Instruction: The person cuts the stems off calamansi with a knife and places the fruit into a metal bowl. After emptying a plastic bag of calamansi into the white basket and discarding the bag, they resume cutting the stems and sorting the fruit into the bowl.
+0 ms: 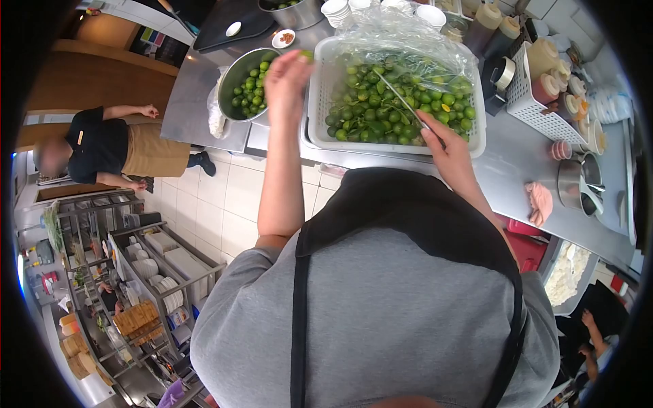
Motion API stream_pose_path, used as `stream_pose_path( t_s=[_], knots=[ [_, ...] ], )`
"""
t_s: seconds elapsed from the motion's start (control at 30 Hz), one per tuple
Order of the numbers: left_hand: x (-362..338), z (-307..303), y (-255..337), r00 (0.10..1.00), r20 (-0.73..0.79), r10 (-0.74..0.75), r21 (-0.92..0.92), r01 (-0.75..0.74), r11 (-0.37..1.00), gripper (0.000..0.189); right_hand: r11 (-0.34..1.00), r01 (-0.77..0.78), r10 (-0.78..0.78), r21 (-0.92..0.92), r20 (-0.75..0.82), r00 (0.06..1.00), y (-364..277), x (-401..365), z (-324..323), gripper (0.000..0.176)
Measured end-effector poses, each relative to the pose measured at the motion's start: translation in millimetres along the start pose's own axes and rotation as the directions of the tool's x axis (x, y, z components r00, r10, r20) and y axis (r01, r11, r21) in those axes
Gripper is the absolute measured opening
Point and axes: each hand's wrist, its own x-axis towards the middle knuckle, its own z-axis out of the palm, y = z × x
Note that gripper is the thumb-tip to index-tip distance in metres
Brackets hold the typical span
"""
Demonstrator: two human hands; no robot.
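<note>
My right hand point(445, 146) is closed around the handle of a knife point(401, 98), its blade reaching over a white plastic basket point(394, 146). Small green limes point(377, 112) with some leaves fill that basket, and a clear plastic bag point(408, 41) lies over its far part. Slightly blurred, my left hand point(287, 78) is raised between the basket and a metal bowl point(230, 80). A green lime point(307, 54) shows at its fingertips. More limes point(252, 88) sit inside the metal bowl.
A small white dish point(283, 39) and a black tray point(231, 27) stand behind the bowl. On the right are a white basket of bottles point(537, 109), metal pots point(571, 180) and a pink cloth point(539, 202). Another person point(102, 143) stands left; dish racks point(163, 265) fill the lower left.
</note>
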Motion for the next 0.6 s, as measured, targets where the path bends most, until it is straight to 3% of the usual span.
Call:
stream_pose_path(
  t_s=[0.03, 0.07, 0.1, 0.13, 0.17, 0.23, 0.27, 0.3, 0.37, 0.5, 0.57, 0.6],
  knots=[
    [8, -11, 4, 0.989, -0.07, 0.132, 0.174, -0.118, 0.978, 0.026, 0.999, -0.026, 0.027, 0.028, -0.017, 0.999, 2, -1, -2, 0.03],
    [16, -25, 9, 0.938, -0.079, 0.337, 0.548, -0.242, 0.801, 0.027, 0.999, -0.028, 0.028, 0.029, -0.015, 0.999, 4, -2, -4, 0.03],
    [18, -29, 15, 0.855, -0.003, 0.518, 0.831, -0.286, 0.477, 0.029, 0.999, -0.03, 0.031, 0.017, -0.032, 0.999, 6, -2, -6, 0.03],
    [17, -29, 16, 0.681, 0.192, 0.707, 0.927, -0.363, 0.097, 0.027, 1.0, -0.031, 0.031, 0.005, -0.051, 0.998, 6, -1, -7, 0.031],
    [16, -25, 12, 0.68, 0.192, 0.708, 0.927, -0.362, 0.096, 0.027, 1.0, -0.029, 0.03, 0.007, -0.05, 0.998, 6, 0, -7, 0.031],
    [10, -14, -5, 0.917, 0.253, 0.308, 0.901, -0.339, 0.271, 0.023, 1.0, -0.014, 0.014, -0.001, -0.061, 0.998, 4, 1, -7, 0.03],
    [7, -6, -20, 0.947, 0.294, 0.129, 0.929, -0.315, 0.195, 0.021, 1.0, -0.013, 0.013, -0.001, -0.058, 0.998, 4, 1, -6, 0.03],
    [5, 2, -35, 0.948, 0.312, -0.056, 0.946, -0.304, 0.115, 0.019, 1.0, 0.0, 0.0, 0.015, -0.047, 0.999, 3, 3, -4, 0.03],
    [-9, 16, -52, 0.876, 0.456, -0.159, 0.89, -0.45, 0.073, 0.024, 1.0, 0.015, -0.014, 0.025, -0.041, 0.999, 1, 3, -3, 0.03],
    [-13, 24, -71, 0.858, 0.499, -0.122, 0.865, -0.501, 0.013, 0.03, 0.999, -0.008, 0.009, 0.038, -0.023, 1.0, -2, 0, -2, 0.03],
    [-9, 20, -66, 0.897, 0.442, 0.021, 0.856, -0.429, 0.288, 0.033, 0.999, -0.019, 0.02, 0.03, -0.028, 0.999, 0, -1, -5, 0.03],
    [-9, 20, -56, 0.897, 0.443, 0.02, 0.856, -0.429, 0.288, 0.033, 0.997, -0.037, 0.039, 0.068, -0.033, 0.999, 1, -2, -6, 0.03]
  ],
)
